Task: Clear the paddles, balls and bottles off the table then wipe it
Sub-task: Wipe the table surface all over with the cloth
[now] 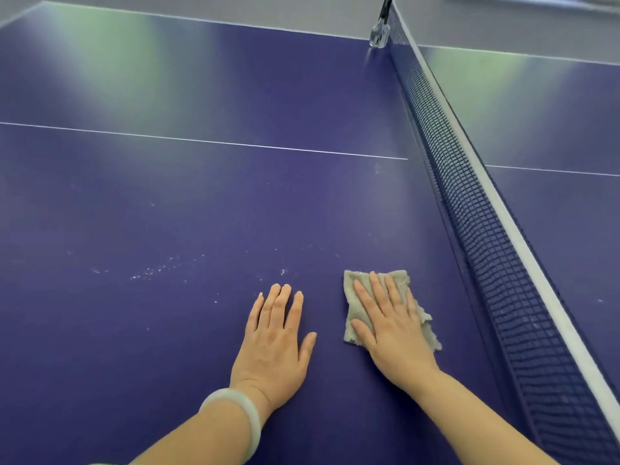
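Note:
A blue table-tennis table (201, 203) fills the view. My right hand (389, 323) lies flat with straight fingers on a grey folded cloth (355, 286), pressing it onto the table close to the net. My left hand (275, 337) rests flat on the bare table surface just left of the cloth, fingers straight and spread a little. A pale bangle sits on my left wrist. Whitish specks and smears (157, 270) mark the surface left of and beyond my hands. No paddles, balls or bottles are in view.
The net (476, 229) with its white top band runs diagonally from the far post clamp (380, 28) down to the lower right. A white centre line (201, 140) crosses the table. Grey floor lies beyond the far edge.

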`<state>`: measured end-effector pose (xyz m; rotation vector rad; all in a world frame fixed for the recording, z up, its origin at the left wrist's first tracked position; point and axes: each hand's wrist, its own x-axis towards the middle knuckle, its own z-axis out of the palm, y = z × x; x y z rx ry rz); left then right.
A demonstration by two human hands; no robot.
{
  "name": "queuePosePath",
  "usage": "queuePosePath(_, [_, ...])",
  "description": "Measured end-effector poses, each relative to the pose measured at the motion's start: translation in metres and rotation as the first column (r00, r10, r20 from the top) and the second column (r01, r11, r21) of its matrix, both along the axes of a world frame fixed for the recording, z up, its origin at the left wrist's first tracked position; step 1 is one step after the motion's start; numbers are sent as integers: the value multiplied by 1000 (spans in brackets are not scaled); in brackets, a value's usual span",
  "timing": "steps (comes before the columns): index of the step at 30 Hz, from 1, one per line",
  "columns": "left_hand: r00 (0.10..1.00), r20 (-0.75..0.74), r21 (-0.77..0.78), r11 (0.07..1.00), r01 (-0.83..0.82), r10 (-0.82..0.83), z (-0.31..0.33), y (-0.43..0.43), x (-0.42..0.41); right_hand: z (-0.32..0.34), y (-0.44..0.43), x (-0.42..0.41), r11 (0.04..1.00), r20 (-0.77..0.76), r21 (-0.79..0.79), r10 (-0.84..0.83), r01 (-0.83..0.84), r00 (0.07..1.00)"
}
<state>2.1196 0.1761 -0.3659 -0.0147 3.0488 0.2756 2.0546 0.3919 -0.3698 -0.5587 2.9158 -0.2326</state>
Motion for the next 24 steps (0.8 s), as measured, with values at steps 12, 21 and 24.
queuePosePath(12, [999,45,-11,1000,-4,4,5,2,-2,9,-44,-123,983,47,22,-182,182,982])
queuePosePath(21, [999,45,-22,1000,-2,3,7,1,-2,1,36,-79,941,-2,64,-332,331,943])
queuePosePath(24, [999,45,-23,1000,0,1,5,1,-2,0,19,-58,868,-52,54,-491,493,870])
